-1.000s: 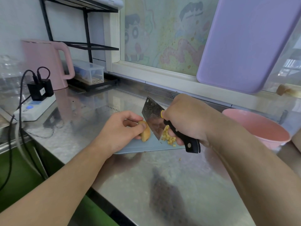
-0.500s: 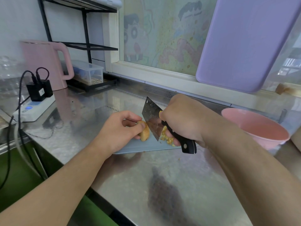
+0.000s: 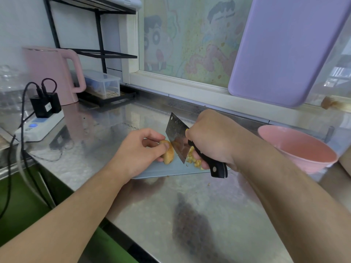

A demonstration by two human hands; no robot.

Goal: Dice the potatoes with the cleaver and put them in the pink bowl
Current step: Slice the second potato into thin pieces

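A yellow-brown potato piece (image 3: 168,153) rests on a pale blue cutting board (image 3: 167,170) on the steel counter. My left hand (image 3: 139,151) pinches the potato from the left with thumb and fingers. My right hand (image 3: 210,137) grips the black handle of the cleaver (image 3: 177,138), whose blade stands edge-down against the potato's right side. A small heap of diced potato (image 3: 193,158) lies on the board behind the blade, partly hidden by my right fingers. The pink bowl (image 3: 298,149) sits to the right of my right forearm, tilted toward me, and looks empty.
A pink kettle (image 3: 51,73), a white power strip (image 3: 40,125) with black plugs and cables, and a clear lidded box (image 3: 103,84) stand at the back left. A purple board (image 3: 290,48) leans on the window at the back right. The counter's front edge runs diagonally below my arms.
The cleaver has shifted slightly left and down, closer against the potato piece. My left hand holds the potato in the same place.
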